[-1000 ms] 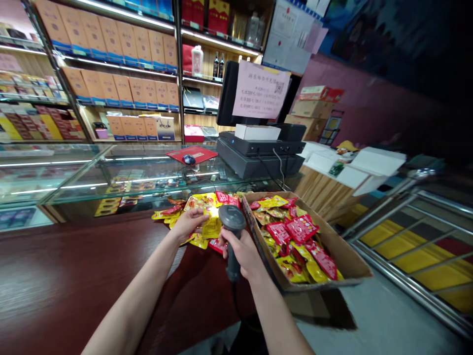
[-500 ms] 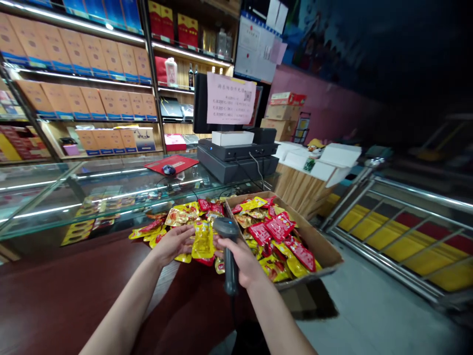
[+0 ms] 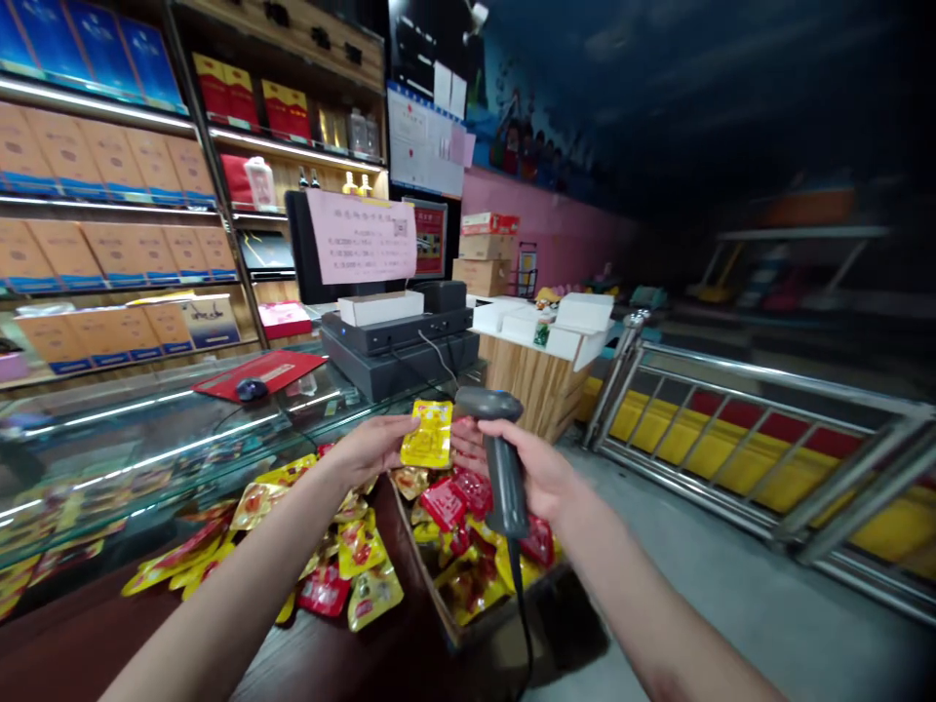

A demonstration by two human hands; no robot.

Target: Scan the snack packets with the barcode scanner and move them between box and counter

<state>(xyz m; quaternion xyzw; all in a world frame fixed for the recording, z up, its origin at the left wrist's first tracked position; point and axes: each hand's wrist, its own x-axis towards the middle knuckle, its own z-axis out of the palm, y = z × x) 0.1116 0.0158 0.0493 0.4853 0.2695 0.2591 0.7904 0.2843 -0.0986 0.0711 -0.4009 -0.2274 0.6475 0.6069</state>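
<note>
Left hand: the left hand [image 3: 370, 450] pinches a packet between fingers and thumb, raised above the counter.
Packet: a yellow foil snack packet [image 3: 427, 435], upright, with red print and crimped ends, just beside the scanner's head.
Right hand: the right hand [image 3: 527, 470] is closed around the handle of a corded barcode scanner [image 3: 501, 463].
Below: red and yellow snack packets [image 3: 444, 504] fill a cardboard box [image 3: 448, 629]; loose packets [image 3: 362, 551] lie on the wooden counter [image 3: 197, 585] beside it.
</note>
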